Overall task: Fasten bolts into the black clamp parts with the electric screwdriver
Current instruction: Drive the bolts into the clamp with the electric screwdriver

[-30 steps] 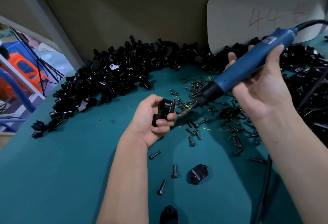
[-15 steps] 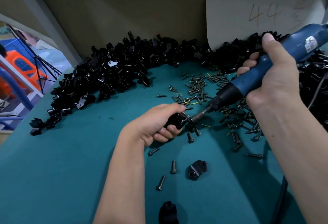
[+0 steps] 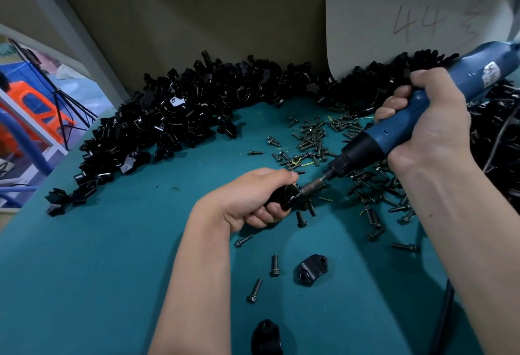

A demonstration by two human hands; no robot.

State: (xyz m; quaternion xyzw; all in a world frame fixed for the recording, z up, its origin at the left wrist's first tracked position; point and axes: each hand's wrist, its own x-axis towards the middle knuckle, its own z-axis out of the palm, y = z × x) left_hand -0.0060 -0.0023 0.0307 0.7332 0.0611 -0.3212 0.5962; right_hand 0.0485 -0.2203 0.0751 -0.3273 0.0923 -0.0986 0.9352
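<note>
My left hand [image 3: 253, 198] grips a black clamp part [image 3: 284, 195] low over the teal table [image 3: 98, 256], fingers curled round it so most of it is hidden. My right hand [image 3: 430, 126] holds the blue electric screwdriver [image 3: 408, 118] slanted down to the left. Its bit [image 3: 312, 185] meets the clamp part at the right side. Loose bolts [image 3: 312, 140] lie scattered just behind and to the right of the bit.
A large heap of black clamp parts [image 3: 174, 126] curves along the back and right. A single clamp piece [image 3: 312, 270] and a few bolts [image 3: 274, 266] lie near my left forearm. Another black part [image 3: 266, 336] sits at the bottom edge. A white board [image 3: 408, 16] leans at the back.
My left hand has lowered the clamp part toward the table and turned palm down. My right hand has shifted its grip on the screwdriver, and the bit has come onto the part.
</note>
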